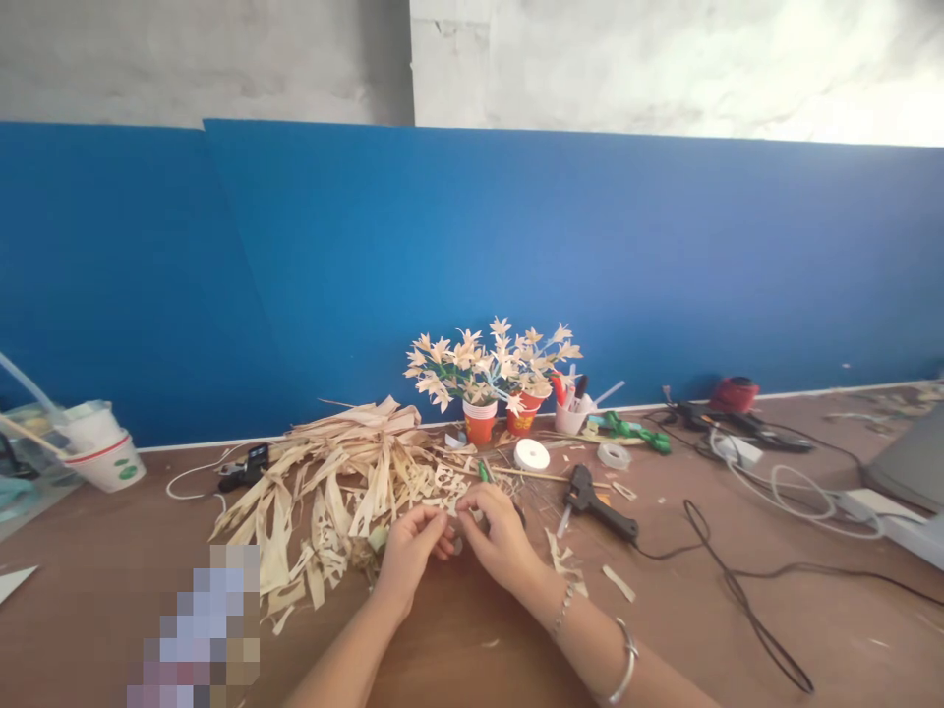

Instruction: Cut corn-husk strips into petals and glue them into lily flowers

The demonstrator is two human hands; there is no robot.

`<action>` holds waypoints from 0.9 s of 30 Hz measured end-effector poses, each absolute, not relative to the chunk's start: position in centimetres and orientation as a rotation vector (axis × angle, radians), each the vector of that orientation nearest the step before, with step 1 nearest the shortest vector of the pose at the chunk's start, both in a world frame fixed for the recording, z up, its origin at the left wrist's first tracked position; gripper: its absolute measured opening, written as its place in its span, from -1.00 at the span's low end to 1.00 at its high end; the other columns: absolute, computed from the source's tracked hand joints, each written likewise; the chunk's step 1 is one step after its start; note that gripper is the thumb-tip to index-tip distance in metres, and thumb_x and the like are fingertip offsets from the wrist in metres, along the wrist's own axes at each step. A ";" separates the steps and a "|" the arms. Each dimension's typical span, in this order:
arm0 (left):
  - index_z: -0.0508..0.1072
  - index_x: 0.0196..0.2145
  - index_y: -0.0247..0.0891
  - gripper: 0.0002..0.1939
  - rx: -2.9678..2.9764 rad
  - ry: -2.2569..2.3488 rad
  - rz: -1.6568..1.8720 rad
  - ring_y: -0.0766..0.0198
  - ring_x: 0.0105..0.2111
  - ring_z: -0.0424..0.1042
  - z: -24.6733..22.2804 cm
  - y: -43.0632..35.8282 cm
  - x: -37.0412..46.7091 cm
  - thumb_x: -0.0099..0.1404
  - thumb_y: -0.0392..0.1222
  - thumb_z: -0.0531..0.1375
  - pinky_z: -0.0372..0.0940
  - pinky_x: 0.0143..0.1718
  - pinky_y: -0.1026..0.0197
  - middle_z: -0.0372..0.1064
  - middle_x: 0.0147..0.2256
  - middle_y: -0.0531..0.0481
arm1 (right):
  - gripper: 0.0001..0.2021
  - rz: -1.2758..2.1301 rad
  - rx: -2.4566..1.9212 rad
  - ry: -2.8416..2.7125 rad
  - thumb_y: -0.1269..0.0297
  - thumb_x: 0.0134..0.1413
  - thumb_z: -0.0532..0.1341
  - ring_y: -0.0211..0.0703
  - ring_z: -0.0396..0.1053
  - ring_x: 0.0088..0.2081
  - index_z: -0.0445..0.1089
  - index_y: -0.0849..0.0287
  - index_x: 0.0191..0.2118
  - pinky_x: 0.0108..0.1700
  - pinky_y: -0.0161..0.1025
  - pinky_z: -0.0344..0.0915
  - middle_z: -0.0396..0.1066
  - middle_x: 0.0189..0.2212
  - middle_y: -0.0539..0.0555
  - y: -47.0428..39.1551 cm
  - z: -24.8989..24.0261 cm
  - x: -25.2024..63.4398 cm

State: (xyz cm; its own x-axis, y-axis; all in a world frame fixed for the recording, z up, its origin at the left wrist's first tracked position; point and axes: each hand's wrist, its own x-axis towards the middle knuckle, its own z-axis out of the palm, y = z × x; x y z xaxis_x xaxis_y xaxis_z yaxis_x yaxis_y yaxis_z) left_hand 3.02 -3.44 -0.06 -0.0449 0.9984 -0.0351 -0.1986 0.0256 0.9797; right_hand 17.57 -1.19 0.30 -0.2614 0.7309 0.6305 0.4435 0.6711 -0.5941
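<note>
My left hand [414,551] and my right hand [502,539] meet low over the table, fingertips close together. Both are closed in a pinch with the fingers curled. Something small and pale shows between the fingertips, too small to name. Just beyond and to the left lies a spread heap of dried husk strips [343,492], looking like corn husk, some cut full of holes. Behind the hands, pale star-shaped flowers [472,359] on green and light blue stems stand in red paper cups [479,425].
Right of the hands lie a black glue gun [601,506] with its cord, a white roll [532,453] and a roll of clear tape [614,455]. A white cup of tools [570,420] stands behind. Cables cross the right side. A paper cup [109,462] sits far left, before a blue partition [472,236].
</note>
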 end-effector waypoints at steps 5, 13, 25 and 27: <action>0.42 -0.50 -0.31 -0.71 1.028 1.121 1.294 0.36 -0.62 0.34 -0.1 -3.5 3.0 0.01 0.00 0.26 0.20 -0.56 0.33 0.36 -0.60 0.07 | -0.90 0.358 -0.915 -1.916 0.45 0.10 0.09 -0.13 0.31 -0.28 0.29 0.14 -0.37 -0.20 -0.20 0.24 0.34 -0.38 0.06 -1.3 0.3 17.5; 0.42 -0.49 -0.31 -0.69 1.068 1.132 1.265 0.38 -0.64 0.32 -0.2 -3.4 3.0 0.01 0.03 0.27 0.18 -0.60 0.35 0.34 -0.63 0.09 | -0.91 0.352 -0.913 -1.923 0.45 0.10 0.08 -0.12 0.30 -0.27 0.28 0.14 -0.35 -0.19 -0.19 0.22 0.34 -0.36 0.07 -1.4 0.3 17.5; 0.40 -0.50 -0.30 -0.65 1.127 1.136 1.237 0.38 -0.66 0.30 -0.5 -3.2 3.0 0.02 0.09 0.25 0.18 -0.62 0.35 0.34 -0.64 0.09 | -0.91 0.311 -0.906 -1.907 0.45 0.10 0.09 -0.14 0.31 -0.29 0.29 0.13 -0.36 -0.20 -0.21 0.23 0.36 -0.38 0.06 -1.5 0.5 17.5; 0.40 -0.49 -0.30 -0.65 1.131 1.130 1.234 0.39 -0.66 0.30 -0.5 -3.2 2.9 0.03 0.09 0.24 0.17 -0.61 0.35 0.34 -0.63 0.09 | -0.91 0.317 -0.906 -1.908 0.44 0.11 0.09 -0.13 0.31 -0.28 0.29 0.13 -0.35 -0.20 -0.20 0.23 0.35 -0.37 0.06 -1.5 0.5 17.5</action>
State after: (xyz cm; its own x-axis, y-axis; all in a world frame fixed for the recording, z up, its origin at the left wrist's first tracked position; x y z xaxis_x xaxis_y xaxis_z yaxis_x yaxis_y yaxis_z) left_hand 2.95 -3.25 -0.47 0.0155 0.9998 -0.0132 -0.1010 0.0147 0.9948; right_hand 17.52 -1.46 0.49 -0.2593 0.7070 0.6580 0.4563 0.6901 -0.5617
